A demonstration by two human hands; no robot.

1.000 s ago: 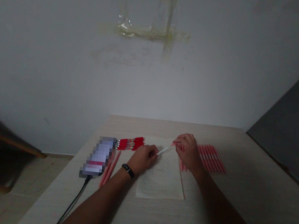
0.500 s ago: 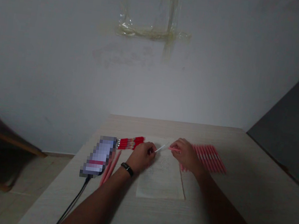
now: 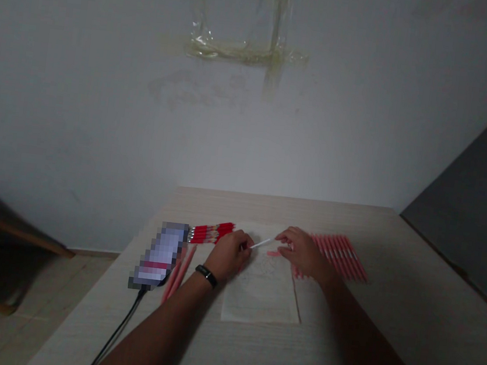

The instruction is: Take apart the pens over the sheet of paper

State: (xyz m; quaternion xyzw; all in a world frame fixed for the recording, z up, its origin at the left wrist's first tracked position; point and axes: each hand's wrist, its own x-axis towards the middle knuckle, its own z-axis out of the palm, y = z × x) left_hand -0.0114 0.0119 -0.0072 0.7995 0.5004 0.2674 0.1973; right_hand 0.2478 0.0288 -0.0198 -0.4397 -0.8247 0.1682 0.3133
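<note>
Middle of desk (image 3: 203, 342), over paper sheet (image 3: 256, 301): we pinch slim white rod (image 3: 262, 243) in left hand (image 3: 228, 257), fingers together at its end; light, stiff, hold near end. Right hand (image 3: 301, 252) beside pink tube (image 3: 273, 253), finger grip unclear.

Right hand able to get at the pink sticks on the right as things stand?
Likely yes: the right hand lies right beside the pink sticks, and nothing visible stands between them.
</note>
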